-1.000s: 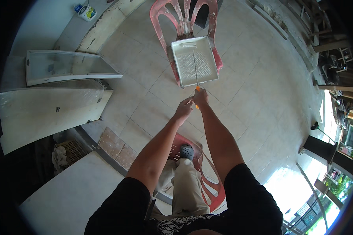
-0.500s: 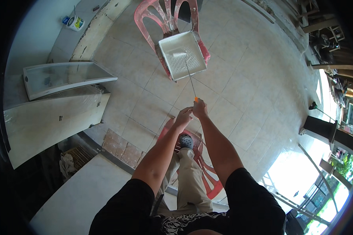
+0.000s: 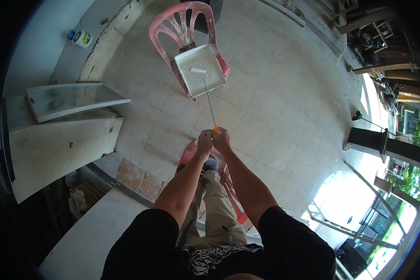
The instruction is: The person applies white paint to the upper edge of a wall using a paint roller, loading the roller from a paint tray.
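Observation:
Both my hands are closed side by side on the orange handle of a long paint roller. My right hand wraps the handle from the right, and my left hand presses against it from the left; between them they hide most of the grip. From there a thin metal rod runs away from me to the white roller head. This head lies on the textured slope of a white paint tray. The tray rests on the seat of a paint-spattered red plastic chair.
I am standing with a grey clog on a second red chair. Beige floor tiles spread around. On the left are a white-framed glass panel and a pale cabinet. A paint bucket stands on the ledge.
The view has shifted, so chair and tray appear farther left. My left hand has closed in beside the right on the handle. The roller head has turned slightly and remains in the tray.

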